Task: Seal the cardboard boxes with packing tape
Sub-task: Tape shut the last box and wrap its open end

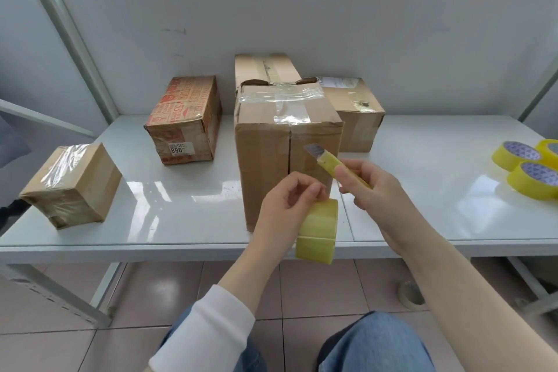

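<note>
Left hand (288, 210) pinches the tape roll (317, 231) with curled fingers, at the tabletop's (181, 211) front edge. Right hand (373, 190) wraps tight round the yellow knife (330, 161), blade out, before the tall box (265, 160). Five boxes on the tabletop, three spare rolls (533, 180) at the right edge.

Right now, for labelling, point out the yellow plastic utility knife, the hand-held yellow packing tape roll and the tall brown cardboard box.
utility knife (329, 163): head view, body below blade.
packing tape roll (318, 229): head view, outer wound face.
tall cardboard box (262, 166): head view, front left panel.
</note>
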Demonstrator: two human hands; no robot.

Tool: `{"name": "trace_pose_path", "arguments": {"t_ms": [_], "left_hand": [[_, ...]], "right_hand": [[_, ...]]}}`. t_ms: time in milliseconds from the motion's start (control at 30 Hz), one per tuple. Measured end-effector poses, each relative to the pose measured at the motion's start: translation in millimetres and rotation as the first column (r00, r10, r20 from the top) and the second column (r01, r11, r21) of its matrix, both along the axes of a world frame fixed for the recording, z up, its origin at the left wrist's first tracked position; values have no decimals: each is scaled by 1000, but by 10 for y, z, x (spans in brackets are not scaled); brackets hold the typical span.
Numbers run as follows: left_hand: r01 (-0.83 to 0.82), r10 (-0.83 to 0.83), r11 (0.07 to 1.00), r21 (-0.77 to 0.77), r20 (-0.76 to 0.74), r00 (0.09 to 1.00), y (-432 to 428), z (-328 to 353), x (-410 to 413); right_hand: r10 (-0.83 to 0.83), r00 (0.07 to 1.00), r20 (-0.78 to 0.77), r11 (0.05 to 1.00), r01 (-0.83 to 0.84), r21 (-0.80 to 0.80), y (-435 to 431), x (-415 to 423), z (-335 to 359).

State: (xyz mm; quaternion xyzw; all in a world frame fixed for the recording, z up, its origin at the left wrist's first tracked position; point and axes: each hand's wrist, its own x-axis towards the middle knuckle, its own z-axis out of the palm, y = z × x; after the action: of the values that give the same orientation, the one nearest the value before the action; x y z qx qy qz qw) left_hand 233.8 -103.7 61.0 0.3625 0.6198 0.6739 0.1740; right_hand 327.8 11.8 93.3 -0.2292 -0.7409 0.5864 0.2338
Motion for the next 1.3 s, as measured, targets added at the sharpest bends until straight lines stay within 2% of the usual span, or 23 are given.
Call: {"name": "trace_pose_path", "arguments": {"t_ms": [133,267,633,900,1000,1133,1233,1300], "left_hand": [[60,-59,998,-12,22,998,146,5,124],[99,-98,995,-32,31,995,338,13,236],[153,-146,984,-89,81,986,764,-121,428],[79,-67,981,-176,73,995,1081,-210,391],[72,-66,974,-215,37,997,1174,-254,372],[-29,14,951,-308,-53,998,1303,-370,307],[-36,66,945,-325,84,994,1377,-496,229],[-78,97,947,-312,45,994,1406,-587,160]], "right_hand": [[-39,999,4,996,39,76,90,114,5],[-76,997,-18,994,77,81,214,247,14],[-123,991,51,983,129,-130,606,539,-77],[-257,967,-2,941,249,-230,822,355,-105],[-278,961,4,941,273,-199,938,219,-112],[-265,964,17,952,264,-156,1050,12,-195],[-284,959,12,948,282,-145,1145,-96,-253],[-290,957,4,945,287,-155,1211,-145,-292]]}}
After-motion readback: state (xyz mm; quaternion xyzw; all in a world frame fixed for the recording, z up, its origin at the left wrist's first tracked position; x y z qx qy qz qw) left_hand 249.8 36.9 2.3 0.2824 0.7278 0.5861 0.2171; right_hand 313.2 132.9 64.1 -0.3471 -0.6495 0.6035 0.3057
